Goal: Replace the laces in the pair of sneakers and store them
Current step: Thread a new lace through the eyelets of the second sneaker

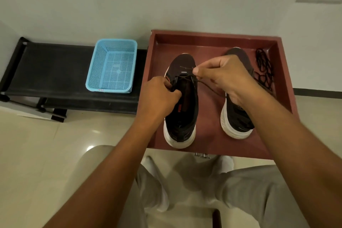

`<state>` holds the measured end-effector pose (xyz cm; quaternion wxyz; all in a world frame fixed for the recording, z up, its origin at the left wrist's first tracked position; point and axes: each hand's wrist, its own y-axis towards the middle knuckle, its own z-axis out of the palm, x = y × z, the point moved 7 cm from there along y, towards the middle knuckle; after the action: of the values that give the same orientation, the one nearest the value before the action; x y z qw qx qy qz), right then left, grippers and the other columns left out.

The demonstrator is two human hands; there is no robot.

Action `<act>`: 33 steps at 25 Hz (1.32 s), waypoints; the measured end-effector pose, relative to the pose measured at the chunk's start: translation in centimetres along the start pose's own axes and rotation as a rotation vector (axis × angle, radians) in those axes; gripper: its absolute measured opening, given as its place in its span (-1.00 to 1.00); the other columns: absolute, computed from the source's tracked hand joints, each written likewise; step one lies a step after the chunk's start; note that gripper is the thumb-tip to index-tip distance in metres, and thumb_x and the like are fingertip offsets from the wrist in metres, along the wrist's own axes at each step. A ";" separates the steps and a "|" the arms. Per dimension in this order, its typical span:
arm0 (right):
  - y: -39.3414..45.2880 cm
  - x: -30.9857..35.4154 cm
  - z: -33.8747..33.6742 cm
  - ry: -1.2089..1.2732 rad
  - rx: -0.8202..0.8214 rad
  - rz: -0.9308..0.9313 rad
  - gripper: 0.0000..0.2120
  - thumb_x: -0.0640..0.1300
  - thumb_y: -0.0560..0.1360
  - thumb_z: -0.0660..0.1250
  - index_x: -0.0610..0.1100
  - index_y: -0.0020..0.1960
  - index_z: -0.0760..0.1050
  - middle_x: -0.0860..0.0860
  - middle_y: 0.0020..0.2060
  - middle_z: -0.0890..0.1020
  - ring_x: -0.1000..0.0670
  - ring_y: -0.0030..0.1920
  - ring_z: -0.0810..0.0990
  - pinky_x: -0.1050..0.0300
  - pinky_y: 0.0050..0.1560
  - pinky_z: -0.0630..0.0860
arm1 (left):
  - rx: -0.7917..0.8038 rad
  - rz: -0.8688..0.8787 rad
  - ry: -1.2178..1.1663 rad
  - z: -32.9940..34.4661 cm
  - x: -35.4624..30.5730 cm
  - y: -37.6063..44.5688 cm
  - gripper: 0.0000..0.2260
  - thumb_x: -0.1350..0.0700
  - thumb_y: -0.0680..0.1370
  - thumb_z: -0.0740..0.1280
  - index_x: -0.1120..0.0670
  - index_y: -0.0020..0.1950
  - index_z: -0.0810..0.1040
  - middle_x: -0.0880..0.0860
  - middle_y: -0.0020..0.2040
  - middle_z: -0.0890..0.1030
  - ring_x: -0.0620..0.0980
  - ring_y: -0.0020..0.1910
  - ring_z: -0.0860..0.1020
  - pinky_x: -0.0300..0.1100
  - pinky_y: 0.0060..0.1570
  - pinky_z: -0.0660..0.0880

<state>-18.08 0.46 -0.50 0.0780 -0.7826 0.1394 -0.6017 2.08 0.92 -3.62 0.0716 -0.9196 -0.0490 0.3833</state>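
Our left hand (159,92) grips the left sneaker (180,102) at its eyelets, while our right hand (222,77) pinches the lace (187,76) just above. The sneaker lies mid-tray (209,39), toe pointing away; spare laces (263,68) sit by the right rim.

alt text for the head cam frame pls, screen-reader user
Both hands work a dark lace on the left sneaker in a red-brown tray: the right hand pinches the lace, the left hand grips the shoe's eyelet edge. The other sneaker and loose black laces lie to its right; a blue basket sits on a black bench.
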 end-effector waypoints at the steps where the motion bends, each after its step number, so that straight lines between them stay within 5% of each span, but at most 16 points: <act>1: 0.1 -0.1 0.2 -0.050 -0.020 -0.032 -0.91 -0.18 0.46 0.56 -0.21 -0.12 0.73 -0.08 -0.22 0.75 0.09 -0.29 0.67 0.31 -0.18 0.56 | -0.008 0.006 0.006 0.1 0.1 0.0 -0.94 0.06 0.45 0.49 0.02 -0.14 0.65 -0.07 -0.28 0.63 -0.15 -0.30 0.61 -0.13 -0.23 0.63; 3: 0.4 -0.4 1.1 -0.148 -0.008 -0.068 -0.92 -0.17 0.48 0.52 -0.16 -0.18 0.72 0.00 -0.26 0.75 0.12 -0.12 0.72 0.23 0.09 0.57 | -0.012 0.023 0.003 0.2 0.1 0.1 -0.94 0.07 0.48 0.45 0.03 -0.17 0.66 -0.05 -0.30 0.63 -0.13 -0.32 0.62 -0.09 -0.25 0.64; 5: 0.4 -1.0 2.2 -0.176 0.030 -0.068 -0.93 -0.19 0.50 0.46 -0.12 -0.13 0.72 0.05 -0.28 0.75 0.15 -0.08 0.71 0.25 0.14 0.53 | 0.006 0.032 -0.045 0.3 0.4 0.4 -0.91 0.11 0.50 0.42 0.07 -0.19 0.67 0.02 -0.30 0.64 -0.06 -0.30 0.63 0.01 -0.23 0.64; 8: 0.5 -1.5 2.9 -0.210 0.020 -0.076 -0.89 -0.21 0.52 0.43 -0.08 -0.06 0.72 0.10 -0.28 0.74 0.22 -0.09 0.70 0.34 0.05 0.50 | 0.049 -0.016 -0.154 0.5 0.9 0.8 -0.88 0.17 0.52 0.39 0.14 -0.18 0.68 0.13 -0.27 0.67 0.04 -0.28 0.66 0.04 -0.22 0.63; 12: 0.4 -1.7 2.9 -0.247 -0.038 -0.156 -0.94 -0.11 0.46 0.53 -0.07 -0.18 0.72 0.09 -0.27 0.74 0.17 -0.12 0.71 0.10 0.13 0.63 | 0.098 -0.166 -0.343 1.0 1.8 1.1 -0.90 0.26 0.53 0.40 0.16 -0.12 0.71 0.14 -0.21 0.71 0.03 -0.25 0.70 -0.13 -0.27 0.62; 15: 0.2 -1.6 3.2 -0.309 -0.070 -0.165 -0.91 -0.12 0.49 0.44 -0.08 -0.16 0.68 0.12 -0.32 0.72 0.24 -0.28 0.62 0.17 -0.09 0.60 | 0.140 -0.295 -0.485 1.7 2.9 1.4 -0.90 0.30 0.52 0.39 0.17 -0.04 0.70 0.12 -0.18 0.72 0.03 -0.17 0.71 -0.19 -0.32 0.58; 20: 0.2 -1.7 3.7 -0.219 -0.045 -0.145 -0.86 -0.24 0.50 0.39 -0.10 -0.06 0.72 0.10 -0.26 0.74 0.23 -0.07 0.69 0.27 0.09 0.58 | 0.208 -0.366 -0.579 2.2 4.3 2.2 -0.85 0.30 0.52 0.42 0.16 0.05 0.71 0.12 -0.06 0.74 0.07 0.01 0.71 -0.10 -0.04 0.64; 24: 0.4 -2.0 3.6 -0.215 -0.080 -0.174 -0.94 -0.20 0.42 0.54 -0.08 -0.12 0.75 0.11 -0.24 0.73 0.17 -0.13 0.70 0.16 0.04 0.65 | 0.254 -0.383 -0.635 2.4 4.4 2.1 -0.84 0.33 0.53 0.41 0.20 0.08 0.69 0.15 -0.01 0.74 0.09 0.08 0.70 -0.04 0.15 0.63; 29: -0.2 -1.7 4.6 -0.399 -0.160 -0.256 -0.96 -0.09 0.50 0.49 0.01 -0.11 0.72 0.25 -0.29 0.63 0.28 -0.20 0.62 0.46 -0.20 0.47 | 0.276 -0.400 -0.644 2.4 4.1 1.8 -0.83 0.31 0.54 0.42 0.18 0.10 0.69 0.08 -0.06 0.75 0.01 0.03 0.71 -0.15 -0.04 0.56; 33: -0.3 -1.7 5.1 -0.432 -0.182 -0.273 -0.93 -0.08 0.53 0.46 0.03 -0.11 0.71 0.22 -0.25 0.65 0.23 -0.15 0.63 0.38 -0.14 0.50 | 0.282 -0.394 -0.646 2.2 3.9 1.7 -0.86 0.31 0.54 0.42 0.17 0.06 0.69 0.05 -0.12 0.74 -0.01 0.00 0.71 -0.16 -0.07 0.55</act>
<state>-13.51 1.04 -3.28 -0.0465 -0.9082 0.0661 -0.4107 3.28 0.02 -8.13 0.2500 -0.7061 -0.1910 0.6343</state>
